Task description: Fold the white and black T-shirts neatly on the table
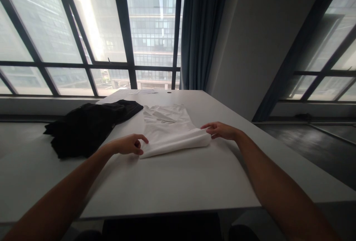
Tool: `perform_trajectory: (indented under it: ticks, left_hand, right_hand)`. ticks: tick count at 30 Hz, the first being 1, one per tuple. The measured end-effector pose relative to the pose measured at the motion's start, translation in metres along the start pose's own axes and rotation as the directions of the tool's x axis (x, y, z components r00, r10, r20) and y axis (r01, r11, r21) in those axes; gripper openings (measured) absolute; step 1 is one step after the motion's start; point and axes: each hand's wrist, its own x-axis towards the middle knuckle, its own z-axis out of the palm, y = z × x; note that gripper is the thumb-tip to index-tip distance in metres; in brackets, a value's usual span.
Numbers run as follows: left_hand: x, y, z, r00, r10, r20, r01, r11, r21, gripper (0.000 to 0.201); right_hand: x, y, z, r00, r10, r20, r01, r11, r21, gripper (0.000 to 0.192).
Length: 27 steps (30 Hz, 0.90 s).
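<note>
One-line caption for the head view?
Both hands, left hand and right hand, pinch a white garment's near edge.

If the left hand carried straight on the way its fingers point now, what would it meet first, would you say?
The left hand points right, at the white garment; its fingertips already pinch the near folded edge. Going on, it would probably slide along that fold toward the right hand.

Bare table [172, 181] lay open in front of the white garment [169, 129] and along its right side. On the left, a heap of black clothing [89, 128] crowded that flank. Papers [143, 92] sat well apart at the far edge.
</note>
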Motion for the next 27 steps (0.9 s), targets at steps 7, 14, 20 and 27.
perform_trajectory:
  ticks: [7, 14, 20, 27]
  left_hand:
    - [0.006, -0.007, 0.003, 1.0, 0.021, -0.014, -0.022, 0.997, -0.079, 0.074]
    - [0.003, -0.001, 0.006, 0.997, 0.019, 0.075, -0.013, 0.997, -0.075, 0.067]
    - [-0.005, 0.006, 0.006, 0.969, 0.035, 0.245, -0.014, 0.996, -0.087, 0.066]
    - [0.0, 0.004, 0.003, 0.978, -0.029, 0.206, 0.054, 0.992, -0.117, 0.069]
  right_hand:
    - [-0.008, -0.008, 0.005, 0.977, 0.032, 0.211, 0.025, 0.964, -0.263, 0.079]
    - [-0.007, -0.011, 0.008, 0.974, -0.042, 0.221, 0.086, 0.977, -0.193, 0.085]
    - [-0.01, -0.011, 0.01, 0.915, 0.286, 0.284, -0.139, 0.886, -0.443, 0.07]
    - [0.003, -0.008, 0.025, 0.984, 0.177, -0.033, -0.173, 0.875, -0.451, 0.068]
